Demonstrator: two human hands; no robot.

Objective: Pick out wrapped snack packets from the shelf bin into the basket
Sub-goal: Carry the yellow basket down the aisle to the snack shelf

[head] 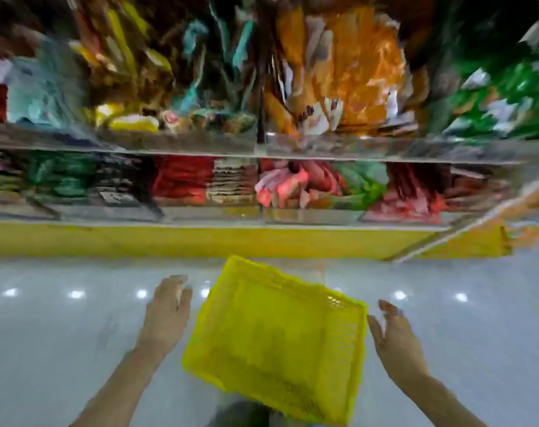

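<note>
**Both hands empty, one on each side of the yellow basket**

Whole view smeared by motion blur, fine detail lost.

On the pale glossy floor, in front of the shelf's yellow base and apart from it: mesh basket, bright yellow, turned askew with one corner toward the shelf. Interior a flat yellow blur, contents impossible to tell.

Just beside the basket's left rim, over the floor: left hand, back up, fingers straight and close together, gripping nothing, a sliver of floor visible between hand and rim. Just beside the right rim: right hand, fingers loosely spread, likewise holding nothing; touching the rim or just clear of it, hard to say. Both forearms bare, reaching in from the bottom edge of the view.

In the bins on the lower shelf, behind clear fronts: wrapped snack packets, pink and red, right of the middle. Bright green packets just beside them, red packets left of the middle, dark green packets toward the left end.

On the upper shelf: yellow packets left of the middle, orange packets right of it, more green toward the right end.

Along the floor between shelf and hands: a row of small white light spots.
</note>
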